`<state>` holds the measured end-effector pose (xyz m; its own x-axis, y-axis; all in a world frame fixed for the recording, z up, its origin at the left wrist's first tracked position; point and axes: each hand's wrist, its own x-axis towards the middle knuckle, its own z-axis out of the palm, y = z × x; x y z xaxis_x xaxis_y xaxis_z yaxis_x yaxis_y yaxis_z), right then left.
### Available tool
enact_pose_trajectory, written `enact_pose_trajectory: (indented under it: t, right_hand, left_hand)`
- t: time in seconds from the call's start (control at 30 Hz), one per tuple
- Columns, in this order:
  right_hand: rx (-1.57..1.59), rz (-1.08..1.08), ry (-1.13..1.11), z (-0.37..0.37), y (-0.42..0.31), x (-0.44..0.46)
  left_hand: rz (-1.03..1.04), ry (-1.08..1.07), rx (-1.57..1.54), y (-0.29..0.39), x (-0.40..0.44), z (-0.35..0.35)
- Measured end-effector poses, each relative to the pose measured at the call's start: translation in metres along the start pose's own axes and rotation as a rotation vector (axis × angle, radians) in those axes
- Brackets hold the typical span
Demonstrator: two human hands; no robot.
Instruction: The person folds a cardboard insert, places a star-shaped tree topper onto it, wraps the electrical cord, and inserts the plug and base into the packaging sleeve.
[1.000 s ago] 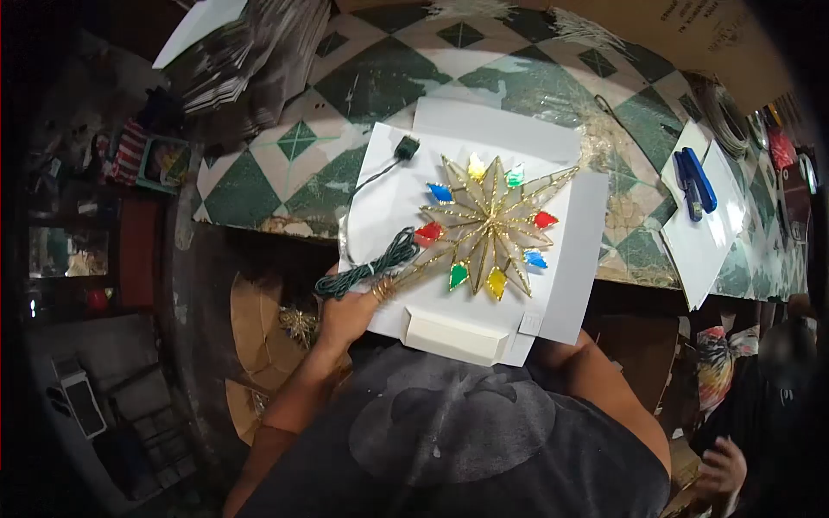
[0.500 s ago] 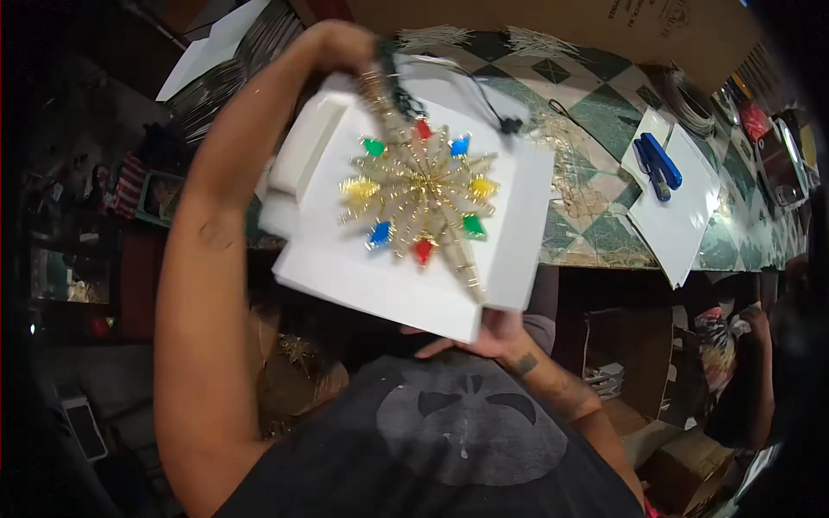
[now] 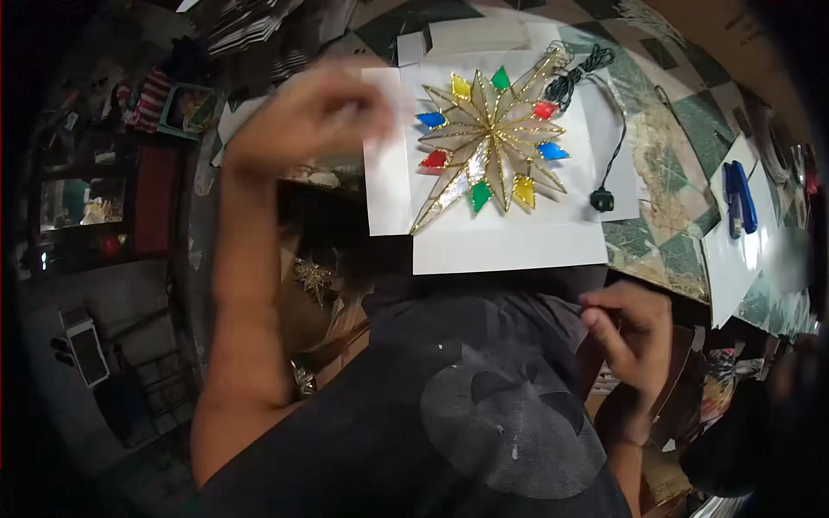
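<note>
A gold-trimmed star lantern (image 3: 490,134) with red, blue, green and yellow diamond tips lies on an unfolded white box (image 3: 509,250) at the table's near edge. Its dark green cord is bundled (image 3: 566,82) at the upper right, and a black plug (image 3: 602,200) hangs from a loose length over the white card. My left hand (image 3: 324,112) is left of the box, smeared by motion, so its fingers are unclear. Below the box's right corner, my right hand (image 3: 637,332) is held in the air with thumb and forefinger apart, holding nothing.
A blue stapler (image 3: 740,198) lies on white sheets (image 3: 727,255) at the right of the green-and-white patterned table (image 3: 665,250). Stacked papers (image 3: 250,26) stand at the upper left. Another gold star (image 3: 313,278) is low, beside my left arm.
The box and star, earlier raised and tilted in my hands, now lie on the table, turned round. Both hands have let go; the left has moved left, the right away to the right.
</note>
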<state>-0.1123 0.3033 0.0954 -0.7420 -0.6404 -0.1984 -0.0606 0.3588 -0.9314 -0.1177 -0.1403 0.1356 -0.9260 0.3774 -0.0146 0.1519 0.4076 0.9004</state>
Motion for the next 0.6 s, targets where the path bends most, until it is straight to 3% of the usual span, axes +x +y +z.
enact_pose_trajectory:
  t: [0.03,0.1,0.17,0.2,0.27,0.33,0.37,0.43,0.47,0.6]
  right_hand:
    - [0.004,0.017,-0.006,0.004,-0.009,0.014]
    - [-0.375,-0.495,-0.068,0.018,-0.028,0.067]
    - [-0.628,-0.764,-0.086,0.056,-0.032,0.121]
    - [-0.679,-0.811,-0.129,0.075,-0.028,0.142]
    - [-0.857,-0.935,-0.168,0.096,-0.014,0.17]
    - [-0.89,-0.924,-0.179,0.102,-0.01,0.171]
    - [-0.912,-0.919,-0.181,0.101,-0.009,0.171]
    - [-0.953,-0.904,-0.179,0.098,-0.008,0.17]
    - [-0.968,-0.897,-0.179,0.097,-0.009,0.17]
    - [-0.848,-0.809,-0.211,0.088,-0.01,0.159]
  left_hand:
    - [-0.038,-0.136,-0.316,-0.011,-0.047,0.017]
    - [-0.32,-0.459,-0.343,-0.031,-0.106,0.047]
    - [-0.334,-0.171,-0.425,-0.056,-0.136,0.12]
    - [-0.501,-0.05,-0.589,-0.052,-0.135,0.142]
    - [-0.306,0.33,-0.97,-0.08,-0.133,0.193]
    - [-0.079,0.563,-1.305,-0.09,-0.111,0.219]
    - [-0.065,0.566,-1.319,-0.09,-0.102,0.226]
    - [-0.18,0.774,-1.292,-0.09,-0.089,0.234]
    - [-0.171,0.764,-1.303,-0.088,-0.086,0.233]
    - [-0.249,0.677,-0.852,-0.07,-0.082,0.233]
